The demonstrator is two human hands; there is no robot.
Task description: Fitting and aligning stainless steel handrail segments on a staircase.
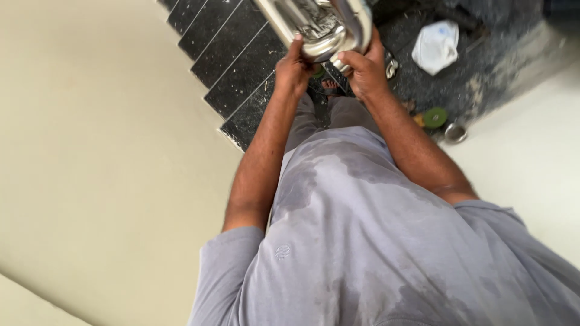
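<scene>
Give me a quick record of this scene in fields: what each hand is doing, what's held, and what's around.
left hand: grips the curved steel railing end
right hand: grips the same railing end
stairs: dark speckled stone, descending
landing floor: white cloth, green disc, small metal cup
clothing: grey shirt, damp patches

both arms extended, left hand [292,71] clenched, right hand [365,71] clenched

Both hands grip a rail [326,27] of polished metal, mirror-bright and smooth. The steps [229,54] are dark speckled stone with a dull gloss. The wall [90,151] is matt cream paint. The shirt [374,241] is soft grey cloth, patched darker. A white bag [436,45] looks like crumpled plastic
</scene>
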